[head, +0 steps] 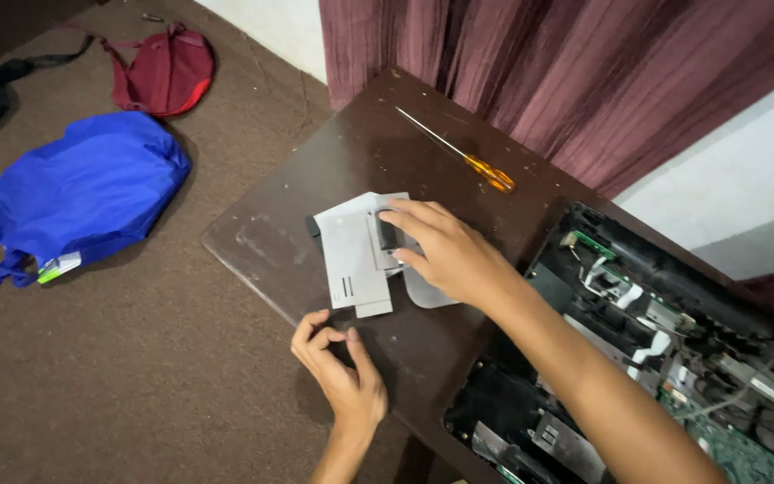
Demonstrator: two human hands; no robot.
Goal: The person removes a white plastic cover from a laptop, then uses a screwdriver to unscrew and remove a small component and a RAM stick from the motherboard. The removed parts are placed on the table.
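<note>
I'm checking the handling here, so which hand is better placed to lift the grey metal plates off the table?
Probably the right hand: its fingers already rest on the grey metal plates. The left hand sits curled at the table edge, apart from them.

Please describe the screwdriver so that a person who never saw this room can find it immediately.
Look at the dark brown table beside the purple curtain. Near its far edge, beyond the grey metal plates, lies the screwdriver. It is the only thing there with a clear orange handle and a long thin shaft.

Home room, brown carpet (136,358), maroon curtains (566,81), bags on floor (82,193), wooden table (351,152)
</note>
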